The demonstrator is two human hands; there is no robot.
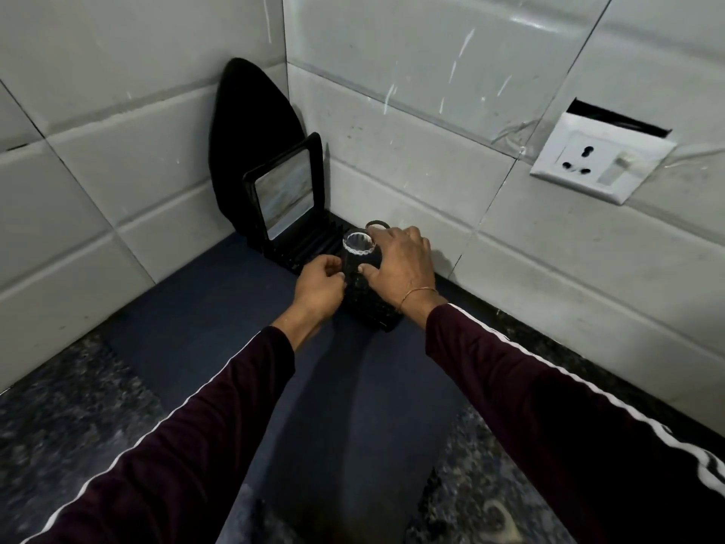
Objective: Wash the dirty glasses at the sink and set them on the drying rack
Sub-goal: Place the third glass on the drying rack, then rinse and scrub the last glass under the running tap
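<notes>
A clear glass with a scalloped rim stands mouth-up on the black drying rack in the counter corner. My right hand wraps it from the right, with the thumb pressed on its front side. My left hand has its fingers curled against the glass low on its left side. The rim of a second glass shows just behind, partly hidden by my right fingers.
A black-framed tray stands upright in the rack's far slots, and a black oval board leans in the tiled corner. The rack sits on a dark blue mat over a speckled counter. A wall socket is at right.
</notes>
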